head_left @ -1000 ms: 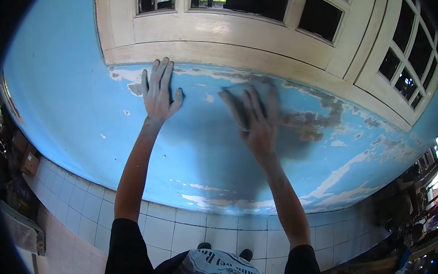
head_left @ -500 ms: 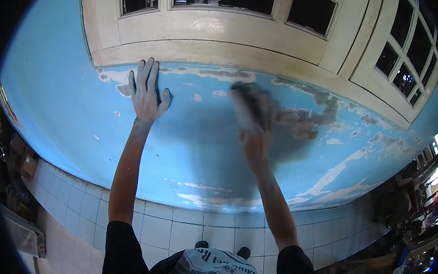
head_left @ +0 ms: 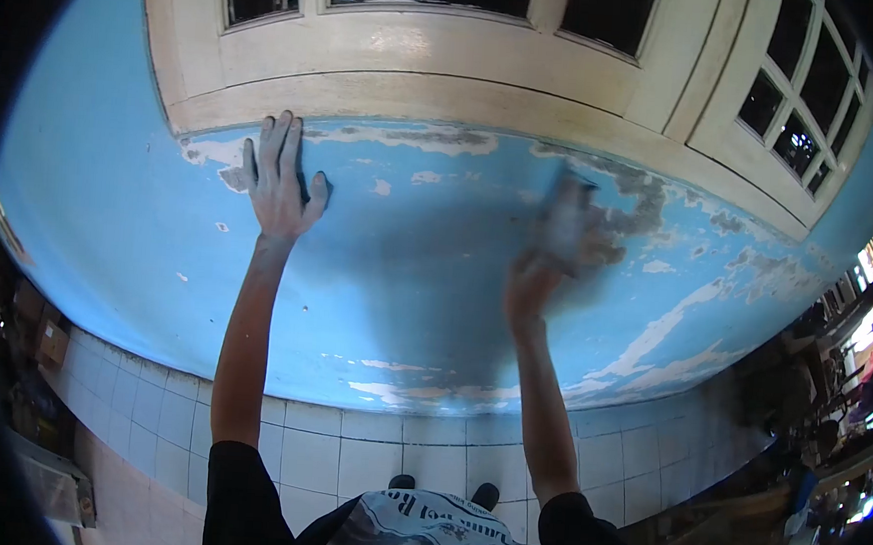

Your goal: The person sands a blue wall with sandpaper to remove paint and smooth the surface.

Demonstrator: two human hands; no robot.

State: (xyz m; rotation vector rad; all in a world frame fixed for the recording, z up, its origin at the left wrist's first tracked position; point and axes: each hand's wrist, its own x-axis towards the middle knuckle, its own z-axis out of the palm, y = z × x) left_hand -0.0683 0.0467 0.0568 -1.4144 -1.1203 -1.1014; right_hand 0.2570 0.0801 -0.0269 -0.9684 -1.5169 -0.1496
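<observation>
My left hand lies flat on the blue wall, fingers spread just below the white window frame. It holds nothing. Blurred by motion, my right hand is against the wall to the right of centre. In it is a flat greyish piece with a dark edge, which looks like sandpaper; the blur hides its detail. Around the right hand are grey bare patches, and white scraped patches run along beneath the frame.
White floor tiles meet the wall's foot, with my dark shoes on them. A paned window is at the upper right. Cluttered items stand along the right side, and a small cardboard box is at the left.
My right hand has swept to the right across the wall with the sandpaper and has turned. My left hand stays on the same spot. The view has shifted slightly.
</observation>
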